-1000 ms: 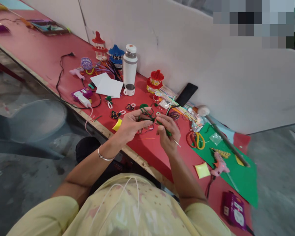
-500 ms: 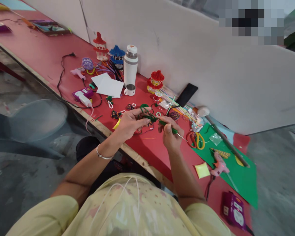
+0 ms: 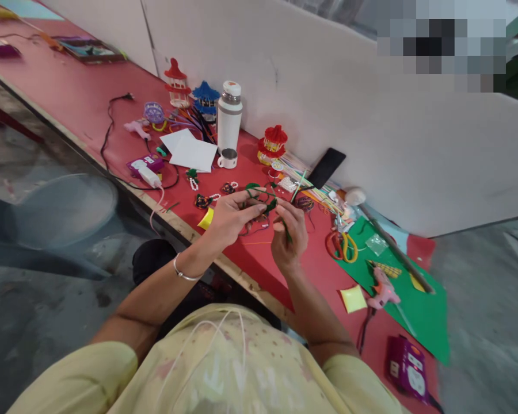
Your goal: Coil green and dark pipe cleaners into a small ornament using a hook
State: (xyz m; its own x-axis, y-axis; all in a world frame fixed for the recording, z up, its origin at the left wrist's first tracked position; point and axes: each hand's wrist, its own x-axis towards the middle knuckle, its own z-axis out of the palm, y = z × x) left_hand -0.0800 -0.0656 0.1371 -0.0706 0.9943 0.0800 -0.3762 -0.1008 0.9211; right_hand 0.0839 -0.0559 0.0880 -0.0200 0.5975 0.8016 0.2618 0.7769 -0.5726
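My left hand [image 3: 235,215] pinches a small dark green crochet piece [image 3: 271,205], with green yarn [image 3: 251,194] looped over its raised index finger. Close beside it, my right hand [image 3: 290,233] is curled round a green-handled crochet hook [image 3: 288,234]. Most of that handle is hidden in the palm, and the tip meets the piece between my fingers. Under the hands lie dark cords and small bits that I cannot make out. A dark multicoloured yarn ball [image 3: 304,203] lies just beyond my right hand. Beaded trinkets [image 3: 204,200] lie left of my left hand.
On the red table [image 3: 267,270] stand a white flask [image 3: 229,121] and a metal cup [image 3: 228,158]. Scissors [image 3: 349,248] and a pink glue gun [image 3: 385,287] lie right on a green sheet [image 3: 427,328]. A phone [image 3: 328,167] leans near the partition. Purple power box [image 3: 410,371] sits at the lower right.
My right hand has turned and shifted slightly left, its fingers closing nearer the crochet piece. The hook's metal shaft, which stuck out to the right, is now out of sight.
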